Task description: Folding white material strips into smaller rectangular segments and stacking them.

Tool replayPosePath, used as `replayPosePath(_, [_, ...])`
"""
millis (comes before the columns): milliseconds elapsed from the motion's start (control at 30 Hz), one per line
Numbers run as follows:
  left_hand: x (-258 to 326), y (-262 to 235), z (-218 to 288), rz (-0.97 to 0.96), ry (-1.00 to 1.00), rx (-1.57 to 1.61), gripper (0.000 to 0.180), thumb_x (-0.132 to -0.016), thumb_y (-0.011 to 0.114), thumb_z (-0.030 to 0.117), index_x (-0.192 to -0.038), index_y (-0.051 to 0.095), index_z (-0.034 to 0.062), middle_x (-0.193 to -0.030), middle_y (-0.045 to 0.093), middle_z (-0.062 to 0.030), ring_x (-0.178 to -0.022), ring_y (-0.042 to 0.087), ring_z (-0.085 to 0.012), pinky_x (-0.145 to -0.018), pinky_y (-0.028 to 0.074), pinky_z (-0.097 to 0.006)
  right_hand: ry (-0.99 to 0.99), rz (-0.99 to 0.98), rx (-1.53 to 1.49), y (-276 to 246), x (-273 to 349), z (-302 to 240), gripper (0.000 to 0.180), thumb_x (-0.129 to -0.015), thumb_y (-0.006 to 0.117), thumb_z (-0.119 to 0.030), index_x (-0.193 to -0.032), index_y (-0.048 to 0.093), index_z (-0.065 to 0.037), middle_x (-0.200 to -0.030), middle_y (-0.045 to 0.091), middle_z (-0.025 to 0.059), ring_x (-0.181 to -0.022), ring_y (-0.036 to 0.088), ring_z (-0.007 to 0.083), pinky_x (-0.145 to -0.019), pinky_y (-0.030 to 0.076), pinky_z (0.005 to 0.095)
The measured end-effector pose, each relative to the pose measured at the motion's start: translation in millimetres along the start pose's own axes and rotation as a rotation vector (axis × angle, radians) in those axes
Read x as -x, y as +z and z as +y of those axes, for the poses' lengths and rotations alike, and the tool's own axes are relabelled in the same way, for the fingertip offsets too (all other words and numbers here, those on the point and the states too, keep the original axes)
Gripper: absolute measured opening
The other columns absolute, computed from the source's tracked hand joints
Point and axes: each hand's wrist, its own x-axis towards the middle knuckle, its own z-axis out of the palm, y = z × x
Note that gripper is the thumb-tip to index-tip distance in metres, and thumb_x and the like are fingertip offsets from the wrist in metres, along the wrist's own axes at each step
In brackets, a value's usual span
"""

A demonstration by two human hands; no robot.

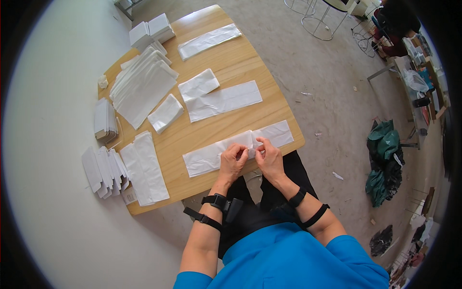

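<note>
The person's left hand (233, 161) and right hand (271, 161) nearly meet over a thin white sheet (202, 158) on the near edge of the tabletop (231, 62), each pinching it between thumb and fingertips near its middle. The sheet stretches from 8 o'clock of the hands to 2 o'clock, and its centre is gathered or lifted, so the handling of this one looks under way rather than complete; whether the pinch is opening or closing a fold cannot be told. At 11 o'clock lies a flat white strip (238, 101) with a short folded piece (198, 83) overlapping its left end, and farther out that way another strip (209, 42). At 10 o'clock sit a compact folded packet (166, 113) and, beyond it, a fanned pile (144, 89). At 9 o'clock are more flat sheets (145, 168). The compact pieces may be finished ones; the fanned pile and flat sheets, judging by their spread, appear still to be worked through.
</note>
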Motion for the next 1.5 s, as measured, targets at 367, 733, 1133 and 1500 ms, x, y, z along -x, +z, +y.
replayPosePath(367, [-4, -4, 3, -0.061, -0.007, -0.033, 0.011, -0.085, 0.059, 0.010, -0.086, 0.059, -0.0009, -0.078, 0.057, -0.0109, -0.064, 0.056, -0.0205, -0.060, 0.046, -0.030, -0.102, 0.116, 0.076, 14, -7, 3, 0.041, -0.073, 0.062, -0.003, -0.113, 0.055, -0.003, -0.075, 0.059, 0.0096, -0.059, 0.057, 0.0277, -0.059, 0.048, 0.0360])
replayPosePath(733, [-5, -8, 0, -0.096, 0.023, -0.053, 0.014, -0.086, 0.058, 0.011, -0.083, 0.054, -0.0012, -0.075, 0.052, -0.0115, -0.063, 0.051, -0.0209, -0.060, 0.043, -0.031, -0.066, 0.078, 0.163, 6, -24, -10, 0.052, -0.074, 0.065, -0.013, -0.121, 0.047, -0.003, -0.099, 0.055, 0.0154, -0.085, 0.059, 0.0344, -0.072, 0.049, 0.0430])
replayPosePath(1133, [-3, -9, 1, -0.105, -0.032, -0.016, 0.014, -0.088, 0.057, 0.013, -0.083, 0.055, 0.0003, -0.074, 0.051, -0.0068, -0.066, 0.048, -0.0147, -0.062, 0.041, -0.028, -0.394, 0.134, 0.395, -4, -37, -10, 0.065, -0.068, 0.068, -0.014, -0.128, 0.044, -0.006, -0.117, 0.048, 0.0155, -0.106, 0.050, 0.0330, -0.085, 0.044, 0.0420])
replayPosePath(1500, [-3, -10, -3, -0.107, -0.070, 0.023, 0.012, -0.087, 0.058, 0.011, -0.084, 0.055, -0.0004, -0.074, 0.052, -0.0087, -0.063, 0.050, -0.0168, -0.061, 0.043, -0.029, -0.396, 0.115, 0.354, 0, -33, -8, 0.061, -0.066, 0.067, -0.017, -0.122, 0.049, -0.004, -0.143, 0.031, 0.0186, -0.132, 0.029, 0.0337, -0.105, 0.025, 0.0468])
